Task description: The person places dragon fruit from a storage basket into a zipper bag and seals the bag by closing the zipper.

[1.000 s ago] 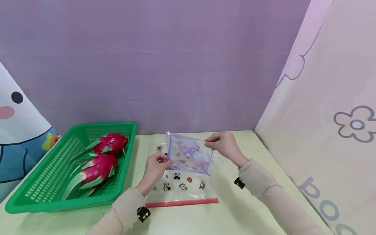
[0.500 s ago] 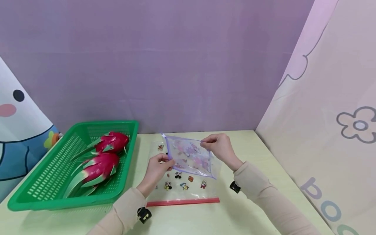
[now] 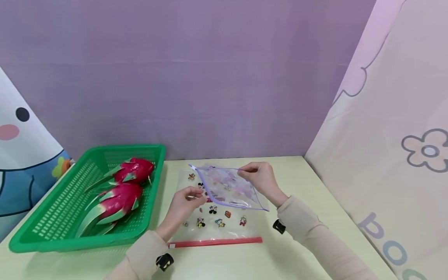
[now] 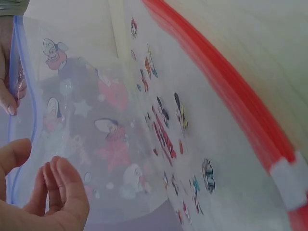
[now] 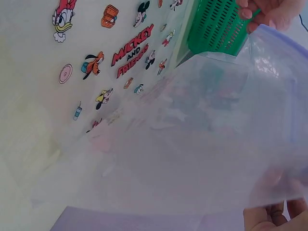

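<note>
While keeping two dragon fruits (image 3: pixel 122 200) in the green basket (image 3: pixel 70 245) at far left, no longer pinching the purple-edged zip pouch (image 3: pixel 229 187) with the left hand (image 3: pixel 185 200); leaving it loosely curved just beside the pouch, holding nothing. Tilting the pouch over the larger red-zip Mickey and Friends bag (image 3: pixel 224 233) lying on the counter (image 3: pixel 217 264). Pinching the pouch's upper edge with the right hand (image 3: pixel 261 178), so seemingly relying on that grip alone and freeing the left.

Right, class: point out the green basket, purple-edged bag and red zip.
Green basket (image 3: pixel 80 244): head view, front rim.
Purple-edged bag (image 3: pixel 229 186): head view, printed side.
Red zip (image 4: pixel 235 90): left wrist view, middle of the strip.
</note>
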Action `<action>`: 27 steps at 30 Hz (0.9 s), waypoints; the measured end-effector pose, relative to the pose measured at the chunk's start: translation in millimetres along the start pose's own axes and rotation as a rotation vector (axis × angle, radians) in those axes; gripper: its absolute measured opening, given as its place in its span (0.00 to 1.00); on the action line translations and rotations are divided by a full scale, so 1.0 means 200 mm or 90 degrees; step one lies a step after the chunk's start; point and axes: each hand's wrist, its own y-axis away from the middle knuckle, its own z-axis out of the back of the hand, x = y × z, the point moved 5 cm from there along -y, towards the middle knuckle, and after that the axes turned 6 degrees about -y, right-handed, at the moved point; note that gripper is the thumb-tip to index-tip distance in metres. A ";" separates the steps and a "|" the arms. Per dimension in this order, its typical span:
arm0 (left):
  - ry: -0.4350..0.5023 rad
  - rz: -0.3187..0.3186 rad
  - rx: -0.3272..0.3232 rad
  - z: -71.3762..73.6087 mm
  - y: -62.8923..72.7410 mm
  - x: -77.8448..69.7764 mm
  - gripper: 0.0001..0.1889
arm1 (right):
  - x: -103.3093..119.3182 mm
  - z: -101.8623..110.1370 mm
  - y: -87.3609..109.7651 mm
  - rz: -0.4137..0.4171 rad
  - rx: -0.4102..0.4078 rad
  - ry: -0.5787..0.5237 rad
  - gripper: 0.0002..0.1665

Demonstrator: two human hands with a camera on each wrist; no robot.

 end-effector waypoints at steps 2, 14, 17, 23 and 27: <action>-0.044 -0.025 0.007 0.01 0.02 0.00 0.13 | 0.00 0.01 0.01 0.005 0.001 -0.003 0.04; -0.449 -0.230 0.027 0.17 0.26 -0.10 0.23 | -0.01 0.00 0.02 0.021 0.032 -0.003 0.05; -0.511 -0.265 0.010 0.26 0.31 -0.12 0.24 | -0.01 0.01 0.02 0.028 0.039 0.020 0.06; -0.573 -0.309 -0.044 0.50 0.33 -0.10 0.24 | 0.01 0.03 0.02 0.045 0.044 0.045 0.07; -0.600 -0.328 -0.069 0.67 0.31 -0.05 0.22 | 0.01 0.04 0.02 0.045 0.045 0.042 0.08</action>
